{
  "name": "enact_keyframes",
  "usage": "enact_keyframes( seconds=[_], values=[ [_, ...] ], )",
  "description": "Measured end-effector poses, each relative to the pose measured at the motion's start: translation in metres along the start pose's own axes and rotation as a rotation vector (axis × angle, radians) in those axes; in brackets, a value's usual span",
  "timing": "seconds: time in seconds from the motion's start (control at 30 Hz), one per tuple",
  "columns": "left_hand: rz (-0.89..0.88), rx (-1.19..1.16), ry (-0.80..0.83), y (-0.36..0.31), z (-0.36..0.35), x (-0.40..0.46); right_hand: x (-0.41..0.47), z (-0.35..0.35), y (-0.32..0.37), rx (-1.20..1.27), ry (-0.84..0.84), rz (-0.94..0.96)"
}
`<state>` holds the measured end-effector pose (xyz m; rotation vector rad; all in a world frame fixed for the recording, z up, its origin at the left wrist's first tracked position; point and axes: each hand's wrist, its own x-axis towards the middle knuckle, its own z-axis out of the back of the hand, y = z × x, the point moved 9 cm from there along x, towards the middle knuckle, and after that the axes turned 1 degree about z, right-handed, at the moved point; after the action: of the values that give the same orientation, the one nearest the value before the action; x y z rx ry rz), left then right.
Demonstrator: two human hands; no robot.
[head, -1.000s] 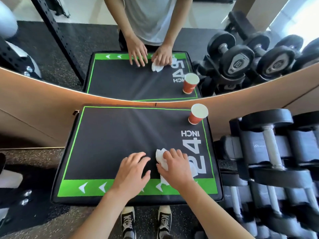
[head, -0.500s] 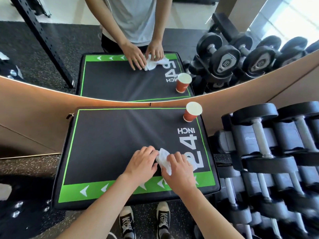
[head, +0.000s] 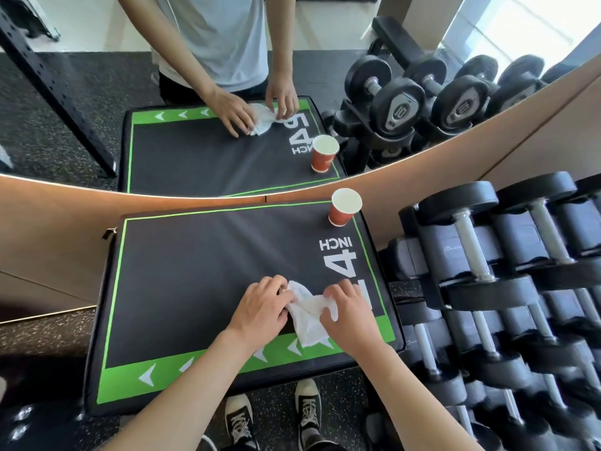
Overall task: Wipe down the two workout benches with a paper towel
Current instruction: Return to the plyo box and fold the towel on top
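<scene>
Both hands, the left hand (head: 260, 312) and right hand (head: 349, 315), pinch one crumpled white paper towel (head: 307, 317) on the near right part of the single black green-bordered padded bench top (head: 195, 281). The towel looks light, limp and tearable, best gripped bunched. One red paper cup (head: 344, 208) stands at the bench's far right corner.
</scene>
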<state>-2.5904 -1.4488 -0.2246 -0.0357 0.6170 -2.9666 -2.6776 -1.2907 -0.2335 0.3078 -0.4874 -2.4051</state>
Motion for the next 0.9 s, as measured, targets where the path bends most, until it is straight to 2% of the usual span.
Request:
enact_keyframes(
  seconds=[0.3, 0.43, 0.6, 0.7, 0.8, 0.9],
  values=[
    [-0.004, 0.039, -0.076, 0.005, 0.010, -0.023, -0.022, -0.004, 0.004, 0.049, 0.046, 0.005],
    [-0.009, 0.051, -0.041, 0.001, 0.005, -0.042, -0.041, -0.012, 0.007, 0.099, 0.090, 0.019],
    [-0.031, 0.038, -0.068, -0.010, 0.021, -0.013, -0.036, 0.004, -0.004, 0.120, -0.017, -0.046],
    [-0.022, 0.049, 0.035, -0.017, 0.012, 0.011, -0.025, 0.011, -0.018, 0.096, -0.038, -0.120],
    [-0.031, 0.114, 0.195, -0.020, -0.010, 0.021, -0.017, 0.003, -0.021, -0.002, 0.043, -0.138],
    [-0.006, 0.085, 0.239, -0.016, -0.017, 0.019, -0.018, -0.007, -0.017, 0.015, 0.089, -0.147]
  ],
)
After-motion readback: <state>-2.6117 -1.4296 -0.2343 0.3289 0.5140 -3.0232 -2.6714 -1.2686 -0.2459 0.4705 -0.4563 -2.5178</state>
